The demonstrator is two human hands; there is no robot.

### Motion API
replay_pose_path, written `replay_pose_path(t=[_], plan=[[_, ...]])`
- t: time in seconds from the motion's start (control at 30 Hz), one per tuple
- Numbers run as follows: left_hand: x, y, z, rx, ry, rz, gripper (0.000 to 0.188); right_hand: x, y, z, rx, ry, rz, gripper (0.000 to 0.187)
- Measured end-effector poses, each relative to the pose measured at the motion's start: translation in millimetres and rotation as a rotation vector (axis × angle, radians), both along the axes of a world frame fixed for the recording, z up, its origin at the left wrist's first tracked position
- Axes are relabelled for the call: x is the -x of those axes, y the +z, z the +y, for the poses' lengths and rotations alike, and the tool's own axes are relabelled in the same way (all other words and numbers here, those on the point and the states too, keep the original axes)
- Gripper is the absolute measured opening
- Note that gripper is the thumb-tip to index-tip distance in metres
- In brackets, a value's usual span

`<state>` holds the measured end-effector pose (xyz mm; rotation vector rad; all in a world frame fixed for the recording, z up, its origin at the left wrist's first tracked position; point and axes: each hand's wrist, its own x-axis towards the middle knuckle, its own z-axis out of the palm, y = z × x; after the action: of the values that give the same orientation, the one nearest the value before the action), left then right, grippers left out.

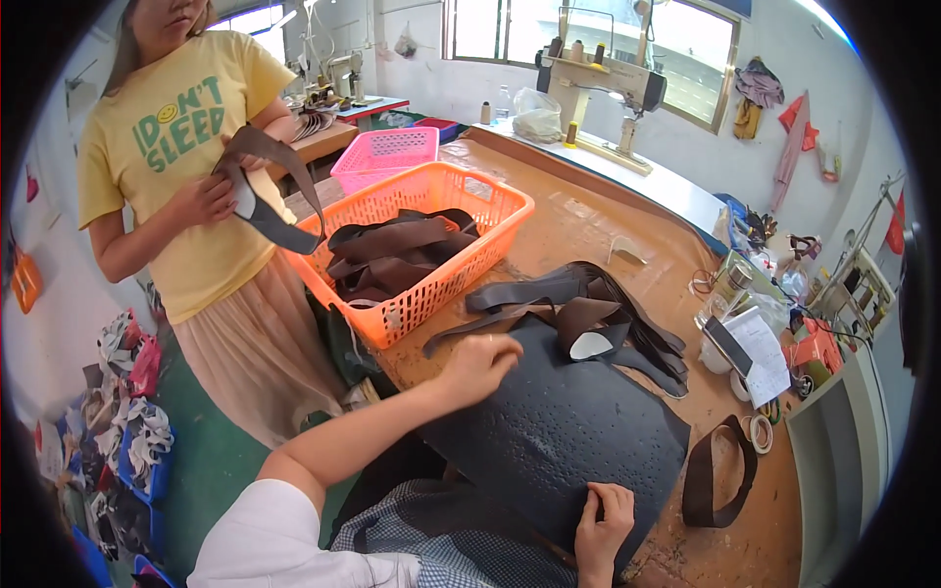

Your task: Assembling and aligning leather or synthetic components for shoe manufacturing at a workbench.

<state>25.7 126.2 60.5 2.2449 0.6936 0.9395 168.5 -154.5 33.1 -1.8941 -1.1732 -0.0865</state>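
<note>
My left hand (480, 368) is over the far left edge of a pitted black mat (549, 431), its fingers curled; their undersides are hidden. On the mat's near right part rests my right hand (602, 524), thumb and fingers drawn together. Whether either hand holds something small cannot be made out. Just beyond the mat lies a pile of dark brown and black strips (627, 304), with a white-faced end (590, 345) showing on top. A looped dark brown strip (720, 475) lies right of the mat.
An orange basket (510, 220) of brown strips stands at the far left, a pink basket (387, 152) behind it. Beside them, a person (186, 157) holds a looped brown strip (279, 230). A sewing machine (608, 83), phone (726, 345) and tape rolls (760, 433) are around.
</note>
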Motion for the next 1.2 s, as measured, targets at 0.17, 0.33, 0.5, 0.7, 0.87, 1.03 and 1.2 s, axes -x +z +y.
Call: replay_pose_path(t=[0.17,0.33,0.5,0.7,0.87,1.03,1.2], plan=[[-54.7,-21.7,75.4,-0.486,0.287,0.045,0.021,-5.0,3.3,-0.3,-0.022,-0.001,0.031,0.007],[-86.8,-5.0,135.7,-0.504,0.36,0.23,0.01,-9.4,-2.1,7.7,-0.044,0.021,-0.006,0.005],[-93.6,131.6,126.5,-0.859,0.371,-0.187,0.011,-8.1,1.0,9.4,-0.036,0.004,-0.007,0.008],[-72.8,210.9,103.9,-0.997,0.184,-0.314,0.012,-5.7,-1.1,4.7,-0.065,0.002,0.0,0.006],[-48.2,215.3,28.7,-0.981,0.137,-0.329,0.023,14.3,27.0,13.6,-0.09,0.154,0.314,0.01],[-20.8,184.6,-45.9,-0.924,-0.115,-0.458,0.03,37.6,85.5,17.7,-0.274,0.513,0.416,0.016],[25.7,119.5,-94.1,-0.584,-0.121,-0.579,0.033,62.9,85.2,15.3,-0.152,0.849,1.065,0.04]])
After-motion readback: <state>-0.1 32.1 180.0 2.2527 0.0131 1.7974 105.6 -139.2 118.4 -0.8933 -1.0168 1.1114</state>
